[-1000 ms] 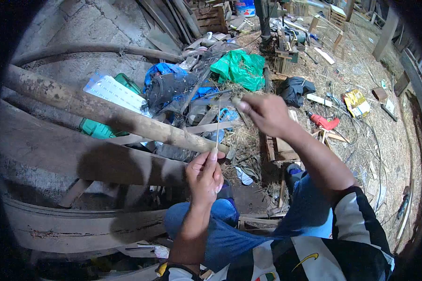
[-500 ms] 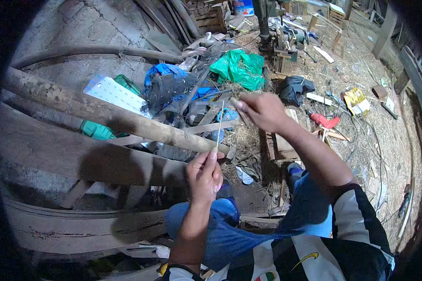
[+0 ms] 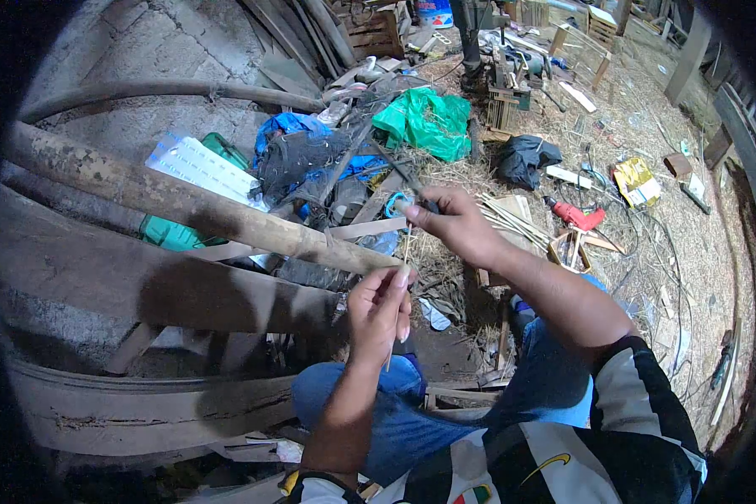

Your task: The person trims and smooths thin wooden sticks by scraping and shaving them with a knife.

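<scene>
My left hand is closed around a thin, pale wooden stick, which stands nearly upright and sticks out below my fist. Close above it, my right hand is closed, its thumb at the stick's upper end. A dark, narrow, knife-like tool runs up and left from my right fingers; its handle is hidden in the grip. Beyond my right wrist lies a bundle of similar thin sticks. A thick bamboo pole ends just behind my left hand.
A heavy wooden beam crosses on the left. On the straw-covered ground are a green plastic bag, a black bag, a red drill with cables, and a yellow packet. A small wooden box sits by my knee.
My right hand has come down and left to the stick's upper end. My left hand has shifted slightly right, and less of the stick shows above it. The stick bundle has come into view.
</scene>
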Tool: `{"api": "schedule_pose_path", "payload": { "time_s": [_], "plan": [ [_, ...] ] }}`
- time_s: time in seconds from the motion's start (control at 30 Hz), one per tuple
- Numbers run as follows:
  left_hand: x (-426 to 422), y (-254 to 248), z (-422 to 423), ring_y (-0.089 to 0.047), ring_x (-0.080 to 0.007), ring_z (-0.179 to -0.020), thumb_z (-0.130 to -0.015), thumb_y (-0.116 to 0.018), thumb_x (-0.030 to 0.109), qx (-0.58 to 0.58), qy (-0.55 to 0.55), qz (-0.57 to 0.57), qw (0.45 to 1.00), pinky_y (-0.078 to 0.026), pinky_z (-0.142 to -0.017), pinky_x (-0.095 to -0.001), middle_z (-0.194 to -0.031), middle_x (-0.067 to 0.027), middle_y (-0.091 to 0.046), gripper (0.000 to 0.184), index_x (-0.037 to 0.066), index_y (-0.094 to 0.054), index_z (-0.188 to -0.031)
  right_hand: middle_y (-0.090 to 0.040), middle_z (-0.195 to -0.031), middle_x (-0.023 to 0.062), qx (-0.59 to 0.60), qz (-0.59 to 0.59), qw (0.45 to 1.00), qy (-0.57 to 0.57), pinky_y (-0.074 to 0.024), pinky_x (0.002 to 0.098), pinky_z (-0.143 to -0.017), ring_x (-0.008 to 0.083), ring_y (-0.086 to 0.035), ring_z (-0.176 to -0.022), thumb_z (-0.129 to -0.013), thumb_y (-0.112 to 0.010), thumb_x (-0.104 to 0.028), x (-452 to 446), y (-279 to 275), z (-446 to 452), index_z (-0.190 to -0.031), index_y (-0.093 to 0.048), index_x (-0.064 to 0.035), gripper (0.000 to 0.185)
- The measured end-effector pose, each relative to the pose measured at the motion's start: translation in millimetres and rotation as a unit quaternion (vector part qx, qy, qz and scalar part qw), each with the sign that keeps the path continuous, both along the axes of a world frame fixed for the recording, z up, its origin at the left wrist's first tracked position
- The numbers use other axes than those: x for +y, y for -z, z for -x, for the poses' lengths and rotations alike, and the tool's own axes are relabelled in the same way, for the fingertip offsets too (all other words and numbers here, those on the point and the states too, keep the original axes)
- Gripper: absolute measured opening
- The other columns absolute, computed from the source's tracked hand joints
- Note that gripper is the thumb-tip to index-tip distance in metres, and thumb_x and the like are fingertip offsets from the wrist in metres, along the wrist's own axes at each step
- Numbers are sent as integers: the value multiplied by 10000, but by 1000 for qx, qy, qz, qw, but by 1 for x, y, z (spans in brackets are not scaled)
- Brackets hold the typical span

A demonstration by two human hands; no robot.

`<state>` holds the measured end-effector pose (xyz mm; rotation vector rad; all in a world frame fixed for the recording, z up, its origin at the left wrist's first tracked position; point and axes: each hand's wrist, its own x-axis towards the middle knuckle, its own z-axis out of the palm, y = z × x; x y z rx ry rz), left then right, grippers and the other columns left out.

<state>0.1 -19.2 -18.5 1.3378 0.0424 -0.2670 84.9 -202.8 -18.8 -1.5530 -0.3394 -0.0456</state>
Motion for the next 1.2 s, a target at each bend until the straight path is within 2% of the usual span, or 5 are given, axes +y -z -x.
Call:
{"api": "schedule_pose_path", "payload": {
  "time_s": [0.2,0.23,0.33,0.5,1.2],
  "plan": [
    [0,-4,0,-388,-64,-337,-976,-638,164,-40,-45,-64,996,-311,-314,-234,-541,-4,-497,210,-25,-679,-1058,-592,-670,54,-18,37,998,42,-436,364,-622,153,-559,-660,-986,-611,-337,-6,1,-8,-870,-655,-11,349],
    [1,-4,-1,-387,-64,-338,-975,-640,166,-36,-59,-61,996,-312,-314,-234,-542,-3,-502,213,-27,-687,-1052,-627,-707,138,-64,183,979,59,-460,433,-598,289,-627,-647,-983,-585,-383,-14,-3,-9,-929,-646,-55,337],
    [5,-7,-3,-388,-65,-338,-971,-646,161,-34,-85,-57,994,-313,-313,-235,-539,-4,-512,208,-25,-700,-1044,-638,-749,172,-115,331,935,52,-487,493,-597,383,-642,-711,-973,-565,-395,-11,-17,12,-972,-621,-85,315],
    [11,-2,-2,-395,-45,-358,-968,-662,185,-64,-116,-55,990,-293,-340,-222,-521,10,-511,233,-11,-710,-1084,-606,-762,86,-311,383,869,34,-490,453,-553,328,-635,-663,-937,-593,-341,3,-11,30,-941,-629,-116,228],
    [10,-8,0,-400,-59,-343,-944,-686,144,-41,-120,-81,989,-284,-316,-230,-526,3,-511,200,-20,-725,-1050,-663,-787,128,-154,445,874,119,-488,467,-570,362,-653,-710,-960,-580,-372,-13,-5,-2,-934,-683,-124,271]
  ]
}}
